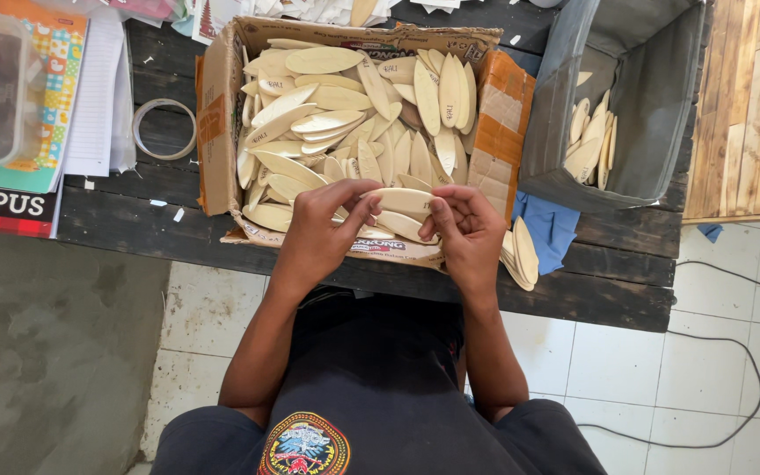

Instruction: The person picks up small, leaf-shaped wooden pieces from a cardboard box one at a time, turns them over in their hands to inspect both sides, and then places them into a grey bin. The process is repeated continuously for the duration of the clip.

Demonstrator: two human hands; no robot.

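Both hands meet over the near edge of the box (pixel 220 132), which sits on the dark bench (pixel 626 295). The left hand (pixel 323 224) and the right hand (pixel 466 230) are closed together on one pale wooden oval (pixel 402 200), each pinching an end; their fingertips cover its tips, so its full outline is hard to make out. The box is heaped with more ovals (pixel 345 114), the lower layers buried. Just right of the right hand, a small stack (pixel 521 255) lies on a blue cloth (pixel 551 224), partly hidden by the wrist. A grey bin (pixel 653 105) beyond holds a few more ovals, its top cut off. Books (pixel 24 176) on the left run out of view.
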